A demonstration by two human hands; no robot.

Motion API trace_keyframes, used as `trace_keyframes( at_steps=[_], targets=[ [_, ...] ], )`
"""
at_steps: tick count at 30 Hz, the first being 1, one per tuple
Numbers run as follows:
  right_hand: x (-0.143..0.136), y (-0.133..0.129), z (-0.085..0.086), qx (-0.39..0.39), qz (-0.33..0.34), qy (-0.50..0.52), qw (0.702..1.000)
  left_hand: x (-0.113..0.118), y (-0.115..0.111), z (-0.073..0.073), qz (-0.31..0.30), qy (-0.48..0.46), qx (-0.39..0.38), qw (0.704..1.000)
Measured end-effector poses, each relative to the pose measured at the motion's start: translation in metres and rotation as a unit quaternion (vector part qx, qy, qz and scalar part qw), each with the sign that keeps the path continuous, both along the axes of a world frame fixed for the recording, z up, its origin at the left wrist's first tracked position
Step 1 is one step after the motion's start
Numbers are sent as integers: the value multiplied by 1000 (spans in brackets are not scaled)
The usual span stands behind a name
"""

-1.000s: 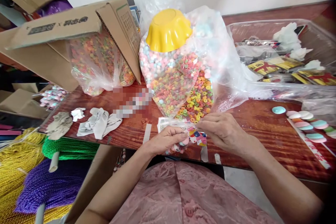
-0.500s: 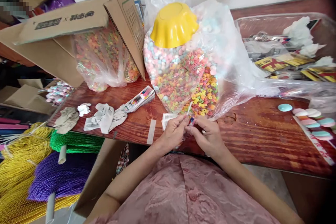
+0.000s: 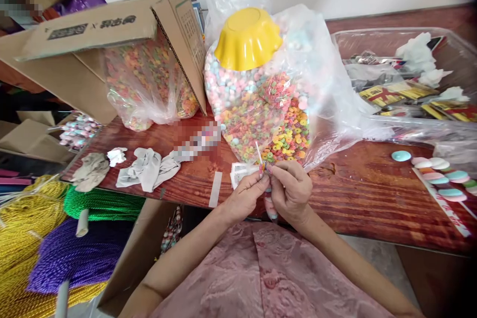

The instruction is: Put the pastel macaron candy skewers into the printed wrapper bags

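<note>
My left hand (image 3: 245,199) and my right hand (image 3: 292,191) meet at the front edge of the table, fingertips pinched together. Between them is a candy skewer (image 3: 271,207), its pale pink and blue pieces hanging below the fingers. The white stick (image 3: 258,151) pokes up above my left fingertips. Something small and colourful at the stick's base is mostly covered by the fingers. Just behind the hands lies a clear bag of colourful ring candies (image 3: 290,131). A white printed packet (image 3: 238,173) lies beside my left fingers.
An upturned yellow bowl (image 3: 248,39) rests on bagged pastel candies. An open cardboard box (image 3: 190,35) stands left, a clear plastic tray (image 3: 387,35) of packets at the back right. Crumpled gloves (image 3: 143,169) lie left; candy skewers (image 3: 443,177) lie right. Bundles of cord (image 3: 82,253) sit below.
My hands have drawn closer together, and the right fingers now pinch at the stick's base. The stick has shifted left, and the skewer's candies show below the hands.
</note>
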State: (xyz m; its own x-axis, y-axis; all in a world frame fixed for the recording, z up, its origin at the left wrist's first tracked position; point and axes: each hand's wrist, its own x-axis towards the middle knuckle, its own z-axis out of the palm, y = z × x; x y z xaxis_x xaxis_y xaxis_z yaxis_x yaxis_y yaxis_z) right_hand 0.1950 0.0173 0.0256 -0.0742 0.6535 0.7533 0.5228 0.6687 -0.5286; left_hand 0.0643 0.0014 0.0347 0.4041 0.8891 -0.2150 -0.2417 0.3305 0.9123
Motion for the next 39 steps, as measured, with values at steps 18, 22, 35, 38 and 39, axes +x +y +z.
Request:
trace_keyframes(
  at_steps=[18, 22, 35, 38, 39],
  targets=[
    [61, 20, 47, 179, 243, -418, 857, -29, 12, 12, -273, -31, -150, 950],
    [53, 7, 35, 120, 239, -441, 857, -32, 4, 15, -350, 196, 4, 916],
    [46, -36, 20, -23, 14, -326, 945, -27, 1, 10, -159, 284, 123, 937],
    [52, -40, 14, 28, 66, -303, 950, -27, 1, 18, -276, 196, -29, 941],
    [54, -40, 9, 21, 87, -302, 949, -27, -1, 19, -295, 200, -31, 934]
  ],
)
